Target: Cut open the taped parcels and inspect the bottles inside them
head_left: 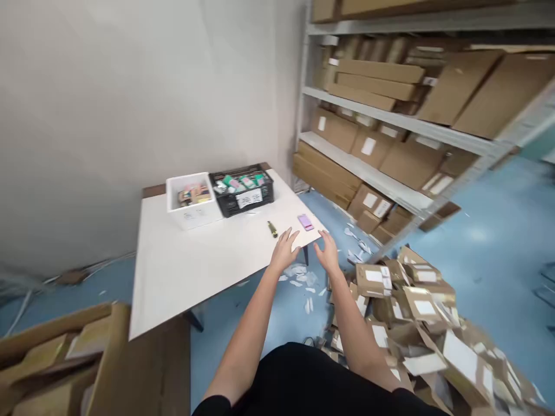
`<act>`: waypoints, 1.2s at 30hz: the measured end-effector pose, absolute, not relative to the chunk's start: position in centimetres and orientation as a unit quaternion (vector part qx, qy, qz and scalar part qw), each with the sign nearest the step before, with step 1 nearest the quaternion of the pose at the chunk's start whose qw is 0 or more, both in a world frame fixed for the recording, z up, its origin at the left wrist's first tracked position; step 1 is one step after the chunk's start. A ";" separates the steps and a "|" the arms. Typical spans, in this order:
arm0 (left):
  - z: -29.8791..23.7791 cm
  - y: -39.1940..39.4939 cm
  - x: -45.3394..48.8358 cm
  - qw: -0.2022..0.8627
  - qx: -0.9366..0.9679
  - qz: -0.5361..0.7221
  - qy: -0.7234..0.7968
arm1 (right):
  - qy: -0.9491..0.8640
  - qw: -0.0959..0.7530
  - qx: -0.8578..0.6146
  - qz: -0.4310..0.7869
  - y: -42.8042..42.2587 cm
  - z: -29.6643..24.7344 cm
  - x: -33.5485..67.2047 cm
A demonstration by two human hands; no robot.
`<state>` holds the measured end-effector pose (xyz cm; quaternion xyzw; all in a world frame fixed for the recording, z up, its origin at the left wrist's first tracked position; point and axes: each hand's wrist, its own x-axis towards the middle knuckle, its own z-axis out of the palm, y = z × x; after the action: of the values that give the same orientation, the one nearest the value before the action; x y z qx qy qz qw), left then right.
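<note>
Both arms reach forward to the right end of a white table [186, 266]. My left hand [284, 251] is over the table's front edge, fingers apart and nothing in it. Just beyond its fingertips lies a small dark and yellow tool [272, 229], perhaps a box cutter. My right hand [327, 252] is at the table's right corner, fingers spread, holding nothing. Between the hands and a little farther off, a purple phone-like item [306, 222] lies flat on the tabletop, apart from both hands.
A white bin [195, 216] and a black crate [247, 202] of green and white packets stand at the table's back. Shelving with cardboard boxes [377, 144] rises at right. Loose cartons [420, 303] heap on the floor at right; a big carton [113, 352] stands front left.
</note>
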<state>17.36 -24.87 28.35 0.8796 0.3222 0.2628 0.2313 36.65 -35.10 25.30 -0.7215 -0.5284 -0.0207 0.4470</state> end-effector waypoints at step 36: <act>19.3 -28.9 -50.9 0.171 0.356 0.350 0.849 | -0.883 0.193 -0.250 0.348 -9.9 18.6 -35.0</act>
<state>-50.90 -28.89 19.29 0.3555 0.8495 0.3501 0.1715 -35.02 -9.91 18.63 -0.2503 -0.8827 0.3477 0.1932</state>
